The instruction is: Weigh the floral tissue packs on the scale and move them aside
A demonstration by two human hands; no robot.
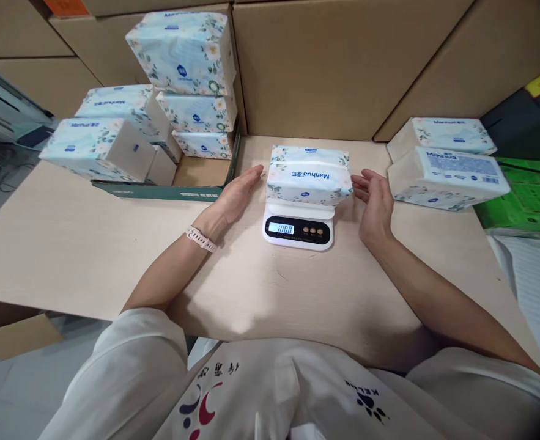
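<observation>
A floral tissue pack (309, 175) lies on a small white kitchen scale (298, 231) in the middle of the table; the lit display reads 100.0. My left hand (237, 194) is open, fingers stretched out, just left of the pack and almost touching it. On the pack's right side my right hand (375, 198) is open too, fingers slightly curled, a small gap away. Neither hand holds anything. A pale watch sits on my left wrist.
Several tissue packs (182, 52) are stacked in and around a low green-edged cardboard tray (159, 190) at the back left. Two more packs (448, 174) lie at the right. Big cardboard boxes (325, 67) wall off the back. A green crate (536, 195) stands at the far right.
</observation>
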